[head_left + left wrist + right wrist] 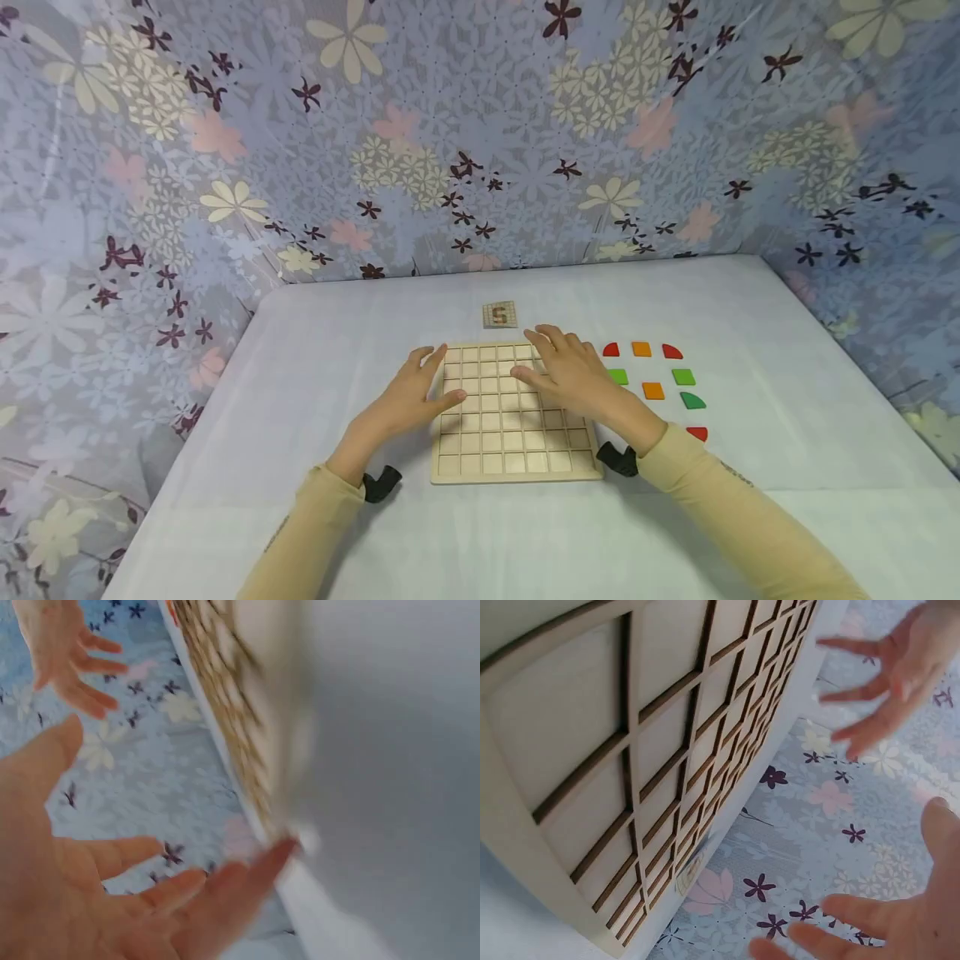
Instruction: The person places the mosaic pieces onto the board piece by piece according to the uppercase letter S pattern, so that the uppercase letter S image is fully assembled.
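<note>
A pale wooden grid board point(491, 412) with square cells lies flat on the white table. My left hand point(411, 396) is at the board's left edge, fingers spread and thumb over the cells; in the left wrist view a fingertip comes right at the board's edge. Over the upper right part of the board is my right hand point(573, 373), its fingers extended and nothing between them. Both hands point(127, 892) point(885, 922) show loosely spread fingers in the wrist views. Beyond the board lies a small pattern card point(499, 315) bearing a brown-orange figure on a grid.
Right of the board lie several flat pieces: orange squares point(641, 349), green squares point(684, 377), red quarter-rounds point(672, 352) and a dark green quarter-round point(693, 401). A flowered cloth point(480, 125) hangs behind the table point(360, 308). Black straps point(619, 459) sit at the wrists.
</note>
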